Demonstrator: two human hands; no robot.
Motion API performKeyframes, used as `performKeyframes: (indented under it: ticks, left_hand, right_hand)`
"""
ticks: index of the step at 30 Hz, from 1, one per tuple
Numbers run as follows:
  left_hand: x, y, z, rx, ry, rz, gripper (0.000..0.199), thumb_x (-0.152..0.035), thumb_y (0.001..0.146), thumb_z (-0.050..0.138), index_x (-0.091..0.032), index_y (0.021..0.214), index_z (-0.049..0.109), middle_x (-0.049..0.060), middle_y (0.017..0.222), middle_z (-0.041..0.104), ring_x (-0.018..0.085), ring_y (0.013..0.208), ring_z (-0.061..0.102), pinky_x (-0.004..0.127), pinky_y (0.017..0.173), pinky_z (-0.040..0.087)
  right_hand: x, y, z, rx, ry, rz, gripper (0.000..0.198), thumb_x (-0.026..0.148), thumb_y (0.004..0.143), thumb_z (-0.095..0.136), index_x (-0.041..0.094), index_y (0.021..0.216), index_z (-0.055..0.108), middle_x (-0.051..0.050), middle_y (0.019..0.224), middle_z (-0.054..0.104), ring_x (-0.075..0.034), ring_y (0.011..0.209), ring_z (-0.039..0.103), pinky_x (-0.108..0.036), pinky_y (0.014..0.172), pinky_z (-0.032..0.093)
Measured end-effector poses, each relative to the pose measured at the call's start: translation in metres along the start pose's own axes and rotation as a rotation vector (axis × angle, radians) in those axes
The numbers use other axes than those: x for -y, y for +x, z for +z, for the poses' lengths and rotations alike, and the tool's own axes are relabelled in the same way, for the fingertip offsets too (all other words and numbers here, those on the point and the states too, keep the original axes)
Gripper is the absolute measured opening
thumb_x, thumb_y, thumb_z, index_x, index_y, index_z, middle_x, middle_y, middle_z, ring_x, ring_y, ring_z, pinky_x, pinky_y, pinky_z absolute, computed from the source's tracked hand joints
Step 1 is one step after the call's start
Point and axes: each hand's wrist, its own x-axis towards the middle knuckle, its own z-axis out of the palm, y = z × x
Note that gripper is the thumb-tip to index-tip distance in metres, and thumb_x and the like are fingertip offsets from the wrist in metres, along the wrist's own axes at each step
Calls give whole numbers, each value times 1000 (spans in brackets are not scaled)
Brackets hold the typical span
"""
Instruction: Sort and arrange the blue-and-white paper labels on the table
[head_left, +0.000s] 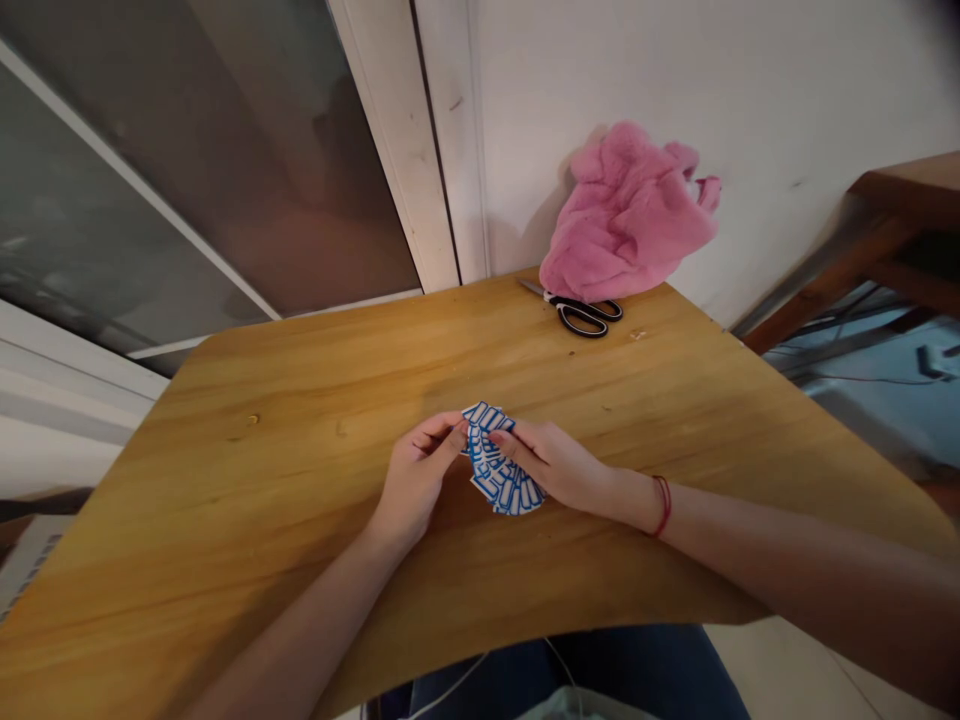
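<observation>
A fanned bunch of small blue-bordered white labels (510,492) is held over the middle of the table; what is printed on them is too small to read. My right hand (551,460) is closed on the bunch from the right, its thumb lying across the front. From the left, my left hand (420,465) pinches the upper left edge of the labels between thumb and fingers. The two hands are close together, with only the bunch between their fingertips. Fingers behind the labels are hidden.
Black-handled scissors (583,316) lie at the back of the wooden table (322,380), blades pointing left. A crumpled pink plush cloth (630,220) rests beside them against the white wall (750,80). A glass-panelled door (300,180) stands behind the table at left.
</observation>
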Motion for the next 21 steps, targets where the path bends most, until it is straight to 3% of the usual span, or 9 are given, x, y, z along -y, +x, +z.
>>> performKeyframes:
  ticks: [5, 10, 14, 21]
  left_hand:
    - [-3, -1, 3, -5, -43, -27, 16, -27, 76, 65, -18, 88, 69, 4, 89, 69, 13, 81, 60, 22, 77, 46]
    - [-11, 2, -2, 139, -130, -127, 21, -26, 74, 64, -18, 92, 70, 6, 94, 68, 15, 78, 62, 23, 68, 48]
    - [-17, 7, -16, 296, 20, -186, 24, -26, 72, 66, -18, 94, 70, 6, 89, 69, 14, 75, 62, 23, 69, 48]
    - [-25, 8, -18, 268, 317, -88, 10, -22, 70, 69, -18, 79, 71, 1, 71, 68, 10, 62, 58, 19, 59, 45]
  right_hand:
    - [2, 0, -1, 23, 3, -36, 36, 35, 94, 34, 15, 68, 48, 1, 61, 52, -8, 54, 45, -21, 54, 33]
    - [-3, 0, -3, 108, -31, -59, 36, 36, 94, 35, 15, 70, 50, 1, 59, 51, -8, 51, 43, -21, 51, 30]
    - [-5, -1, -6, 175, -45, -83, 38, 39, 94, 36, 14, 70, 52, 1, 60, 53, -7, 51, 44, -20, 50, 30]
    - [-1, -1, -5, 220, -150, -49, 37, 38, 93, 37, 14, 69, 52, 1, 58, 53, -7, 49, 42, -20, 48, 27]
